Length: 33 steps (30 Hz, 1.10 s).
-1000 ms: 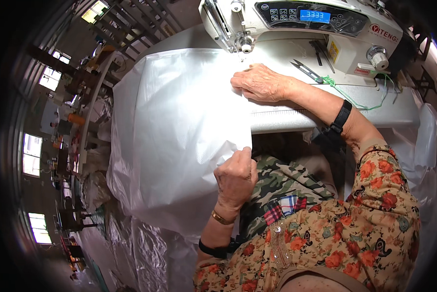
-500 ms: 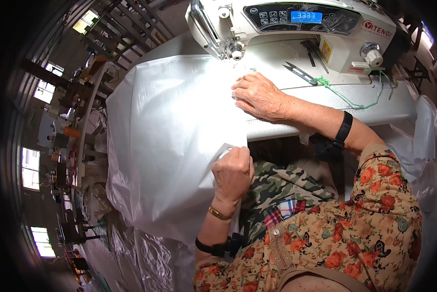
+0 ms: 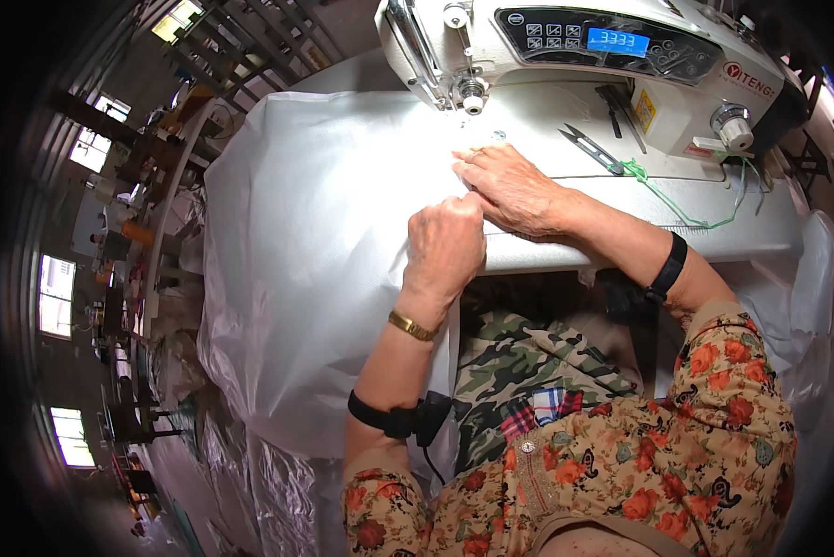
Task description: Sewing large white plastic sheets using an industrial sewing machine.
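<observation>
A large white plastic-like sheet [image 3: 315,213] lies over the left of the sewing table and hangs off its front. My left hand [image 3: 445,243] is closed in a fist on the sheet's right edge, near the table front. Beside it, and touching or nearly touching it, my right hand [image 3: 513,190] lies with its fingers over the same edge, just in front of the needle area; its thumb is hidden. Above them stands the white sewing machine [image 3: 584,65] with a lit blue display. Glare washes out the sheet around the needle.
Thread snips [image 3: 593,148] tied with green cord [image 3: 658,190] lie right of my right hand. Behind them is a dark slim tool [image 3: 614,110]. Clear plastic [image 3: 821,269] hangs at the right. A long bench [image 3: 162,241] and windows are at the far left.
My left hand has moved up along the sheet's edge to my right hand, still closed. The view has shifted slightly, so the machine appears farther right.
</observation>
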### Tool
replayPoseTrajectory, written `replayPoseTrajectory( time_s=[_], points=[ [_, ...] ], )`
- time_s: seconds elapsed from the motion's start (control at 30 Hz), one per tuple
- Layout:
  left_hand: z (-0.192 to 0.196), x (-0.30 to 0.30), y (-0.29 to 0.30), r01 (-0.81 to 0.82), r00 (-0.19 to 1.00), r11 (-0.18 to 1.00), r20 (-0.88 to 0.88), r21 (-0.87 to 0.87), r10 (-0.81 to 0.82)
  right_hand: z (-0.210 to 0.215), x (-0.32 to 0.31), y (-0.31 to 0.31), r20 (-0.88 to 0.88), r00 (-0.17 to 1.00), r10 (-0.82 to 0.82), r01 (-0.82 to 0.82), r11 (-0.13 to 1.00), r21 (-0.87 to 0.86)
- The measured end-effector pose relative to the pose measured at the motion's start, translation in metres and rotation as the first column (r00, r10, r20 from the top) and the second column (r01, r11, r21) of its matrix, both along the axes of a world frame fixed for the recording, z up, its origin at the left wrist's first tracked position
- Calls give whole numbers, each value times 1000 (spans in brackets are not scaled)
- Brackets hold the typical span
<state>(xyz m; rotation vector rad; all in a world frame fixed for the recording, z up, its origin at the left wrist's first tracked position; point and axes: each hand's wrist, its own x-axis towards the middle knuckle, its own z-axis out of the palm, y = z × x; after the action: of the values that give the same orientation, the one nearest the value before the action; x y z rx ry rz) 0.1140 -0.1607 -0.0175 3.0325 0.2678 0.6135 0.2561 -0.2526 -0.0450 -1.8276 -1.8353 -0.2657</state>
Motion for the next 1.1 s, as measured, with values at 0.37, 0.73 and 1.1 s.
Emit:
replayPoseTrajectory(
  time_s=[0.37, 0.73, 1.1],
  points=[
    [11, 41, 36, -60, 995, 988, 73, -143, 71, 1, 2, 17, -219, 970, -102, 126, 987, 99],
    [-43, -99, 78, -222, 940, 963, 227, -154, 253, 2, -4, 11, -121, 969, -217, 237, 955, 179],
    [-48, -77, 126, -121, 979, 965, 133, -232, 155, -85, -151, -38, -45, 933, 356, -355, 934, 44]
  ],
)
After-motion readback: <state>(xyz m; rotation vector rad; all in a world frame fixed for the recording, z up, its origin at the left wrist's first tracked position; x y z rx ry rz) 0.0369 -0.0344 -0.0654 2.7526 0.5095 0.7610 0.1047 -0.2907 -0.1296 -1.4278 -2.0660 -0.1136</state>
